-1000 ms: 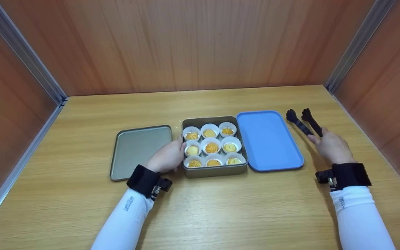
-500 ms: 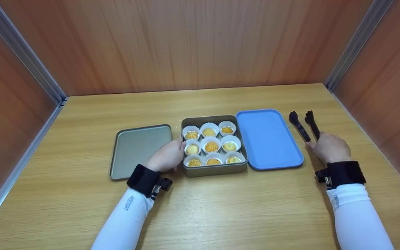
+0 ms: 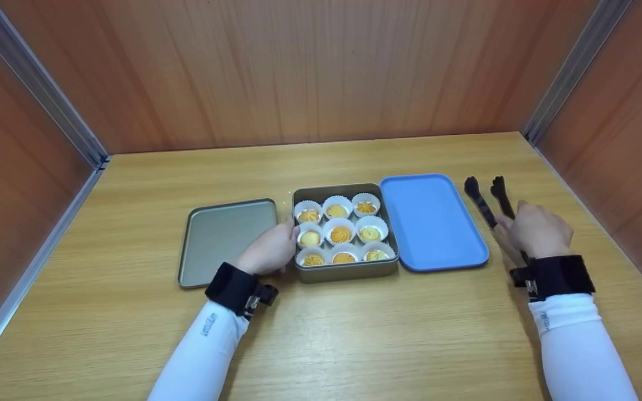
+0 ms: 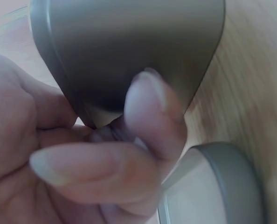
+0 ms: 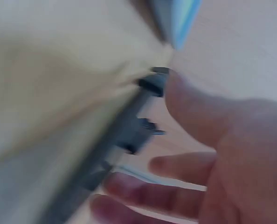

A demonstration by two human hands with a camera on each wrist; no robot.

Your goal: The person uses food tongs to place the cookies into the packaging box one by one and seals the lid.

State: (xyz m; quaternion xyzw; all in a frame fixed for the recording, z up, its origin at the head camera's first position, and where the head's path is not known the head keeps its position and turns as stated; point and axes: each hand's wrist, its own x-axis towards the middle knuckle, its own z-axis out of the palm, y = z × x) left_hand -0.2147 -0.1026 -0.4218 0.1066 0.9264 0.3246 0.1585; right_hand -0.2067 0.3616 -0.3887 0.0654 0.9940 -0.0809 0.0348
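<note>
A metal cookie tin (image 3: 349, 272) stands mid-table, filled with rows of cookies in white paper cups. My left hand (image 3: 268, 248) holds the tin's left wall, thumb by the rim; in the left wrist view curled fingers (image 4: 152, 102) meet its side. On the right, dark tongs (image 3: 481, 203) with paw-shaped ends lie spread on the table. Above their handle end is my right hand (image 3: 541, 231), partly hiding them. In the right wrist view its fingers (image 5: 152, 193) are loosely extended, with the thumb right at the tongs (image 5: 115, 135), which are blurred.
A blue tray (image 3: 435, 223) lies against the tin's right side, between it and the tongs. Left of the tin is its flat lid (image 3: 220, 239), partly under my left forearm's line. Wooden panels (image 3: 321, 72) enclose the table at the back and both sides.
The tongs have come down onto the table and turned slightly, then stayed put. My right hand has loosened from them and shifted a little to the right. The left hand keeps its place.
</note>
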